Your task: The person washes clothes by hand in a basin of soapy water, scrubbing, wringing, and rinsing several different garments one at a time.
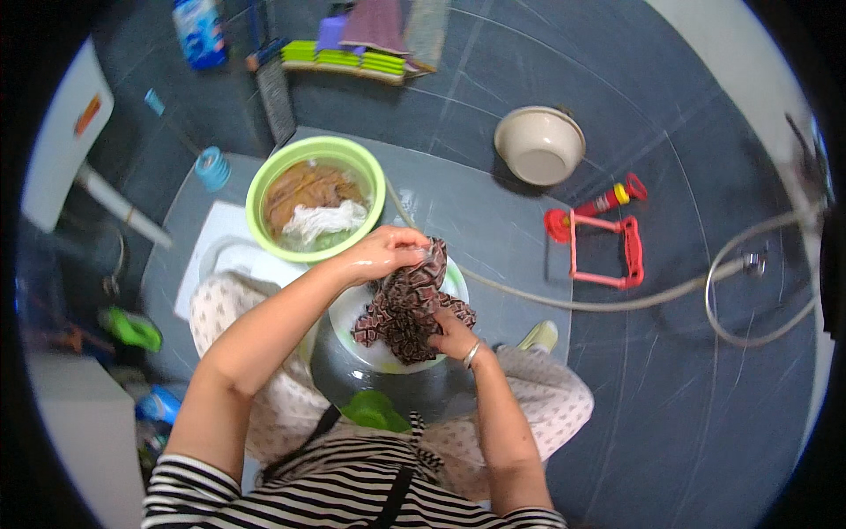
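Note:
A dark brown and pink patterned cloth (407, 304), wet and bunched up, is held over a pale basin (345, 328) with a light green edge. My left hand (394, 250) pinches the cloth's upper end, which is raised, and there is a wet shine on the skin. Lower down, on the cloth's right side, my right hand (455, 337) grips the bunched fabric; a bangle circles that wrist. Just left of the basin and farther off stands a lime green tub (255, 208) with brown cloth (295, 188) and white cloth (328, 220) in water.
A hose (599, 306) runs across the floor to the right wall. On that wall hang a beige bowl (539, 159) and a red folding frame (631, 252). Green slippers (132, 329) lie at left. A white squat toilet (204, 251) is partly under the tub. Between my legs is a green stool (374, 409).

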Available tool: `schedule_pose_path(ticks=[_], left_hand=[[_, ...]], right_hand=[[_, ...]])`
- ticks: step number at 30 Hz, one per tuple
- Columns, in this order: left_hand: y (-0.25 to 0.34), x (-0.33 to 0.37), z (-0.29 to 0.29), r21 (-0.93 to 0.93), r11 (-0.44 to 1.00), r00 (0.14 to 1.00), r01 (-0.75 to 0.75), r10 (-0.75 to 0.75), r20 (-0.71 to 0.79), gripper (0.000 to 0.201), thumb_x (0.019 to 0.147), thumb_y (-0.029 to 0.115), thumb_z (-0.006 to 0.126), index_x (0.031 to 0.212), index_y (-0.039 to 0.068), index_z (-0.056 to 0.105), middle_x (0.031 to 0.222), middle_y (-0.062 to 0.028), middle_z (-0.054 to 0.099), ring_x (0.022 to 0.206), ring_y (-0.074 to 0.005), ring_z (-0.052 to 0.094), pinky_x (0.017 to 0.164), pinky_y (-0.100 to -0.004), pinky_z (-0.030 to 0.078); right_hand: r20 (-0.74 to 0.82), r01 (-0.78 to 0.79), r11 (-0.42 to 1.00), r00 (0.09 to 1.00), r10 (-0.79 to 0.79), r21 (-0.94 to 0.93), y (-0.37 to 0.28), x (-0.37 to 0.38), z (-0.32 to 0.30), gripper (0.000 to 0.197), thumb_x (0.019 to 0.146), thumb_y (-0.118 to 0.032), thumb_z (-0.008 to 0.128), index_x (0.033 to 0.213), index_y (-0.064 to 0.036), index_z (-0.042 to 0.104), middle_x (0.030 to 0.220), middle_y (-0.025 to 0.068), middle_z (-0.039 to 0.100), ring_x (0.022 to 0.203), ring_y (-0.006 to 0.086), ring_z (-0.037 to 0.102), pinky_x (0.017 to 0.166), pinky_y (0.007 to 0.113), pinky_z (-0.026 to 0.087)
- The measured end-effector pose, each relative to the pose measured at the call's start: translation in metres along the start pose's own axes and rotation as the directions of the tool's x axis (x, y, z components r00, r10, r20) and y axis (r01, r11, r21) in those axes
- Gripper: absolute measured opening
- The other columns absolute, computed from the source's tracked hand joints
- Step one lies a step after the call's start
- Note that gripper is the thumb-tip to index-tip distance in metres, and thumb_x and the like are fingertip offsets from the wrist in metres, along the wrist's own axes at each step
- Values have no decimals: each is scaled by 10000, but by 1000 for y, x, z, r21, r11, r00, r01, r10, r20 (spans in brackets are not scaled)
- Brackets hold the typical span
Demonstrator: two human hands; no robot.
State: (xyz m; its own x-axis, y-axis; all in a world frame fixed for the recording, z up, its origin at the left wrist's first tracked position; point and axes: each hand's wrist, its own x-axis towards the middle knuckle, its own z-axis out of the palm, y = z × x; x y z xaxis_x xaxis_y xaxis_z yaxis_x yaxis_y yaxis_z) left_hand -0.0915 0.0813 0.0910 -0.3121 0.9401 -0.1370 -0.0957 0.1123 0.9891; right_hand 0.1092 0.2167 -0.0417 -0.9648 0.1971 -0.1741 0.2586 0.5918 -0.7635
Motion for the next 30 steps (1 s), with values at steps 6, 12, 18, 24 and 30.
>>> schedule_pose_path(ticks=[6, 12, 18, 24, 30], left_hand=[[-4, -10, -4, -33, 990, 953, -134, 138, 270, 119, 755, 83, 557, 833, 4, 601, 876, -51, 567, 844, -166, 515, 795, -282, 396], [-7, -21, 11, 518, 855, 899, -1, -226, 374, 99, 740, 89, 563, 793, 11, 593, 767, -50, 567, 762, -167, 529, 723, -284, 418], [-24, -20, 14, 522, 838, 986, 160, -158, -49, 364, 753, 272, 655, 909, -18, 499, 695, -63, 551, 660, -140, 534, 614, -286, 439], [-26, -13, 22, 217, 974, 992, 61, -36, -120, 212, 764, 89, 637, 943, 24, 543, 726, 32, 521, 662, -54, 472, 603, -199, 401], [-28, -11, 9, 385, 919, 989, 87, -35, -141, 38, 777, 14, 566, 756, -3, 592, 655, 24, 529, 615, -60, 460, 568, -222, 390]], right_hand=[[126, -124, -21, 970, 209, 992, -27, 39, 19, 301, 858, -188, 398, 1063, -25, 546, 1049, 83, 593, 964, 203, 549, 875, 332, 414], [-316, 328, -293, 945, 89, 898, -60, 42, 3, 481, 776, -126, 382, 1249, -41, 392, 1207, 111, 488, 1103, 249, 476, 965, 394, 357], [-384, 386, 44, 922, -52, 921, -93, 31, -22, 680, 646, 93, 451, 1293, -43, 291, 1224, 89, 440, 1152, 209, 424, 984, 341, 316], [-207, 240, 401, 970, -124, 884, -88, 18, -44, 509, 722, 86, 545, 1196, -29, 403, 1140, 47, 496, 1079, 147, 474, 930, 288, 368], [-360, 310, 542, 933, -14, 781, -71, 13, -40, 412, 731, 83, 571, 1120, -9, 473, 1049, 42, 559, 973, 136, 531, 858, 270, 425]])
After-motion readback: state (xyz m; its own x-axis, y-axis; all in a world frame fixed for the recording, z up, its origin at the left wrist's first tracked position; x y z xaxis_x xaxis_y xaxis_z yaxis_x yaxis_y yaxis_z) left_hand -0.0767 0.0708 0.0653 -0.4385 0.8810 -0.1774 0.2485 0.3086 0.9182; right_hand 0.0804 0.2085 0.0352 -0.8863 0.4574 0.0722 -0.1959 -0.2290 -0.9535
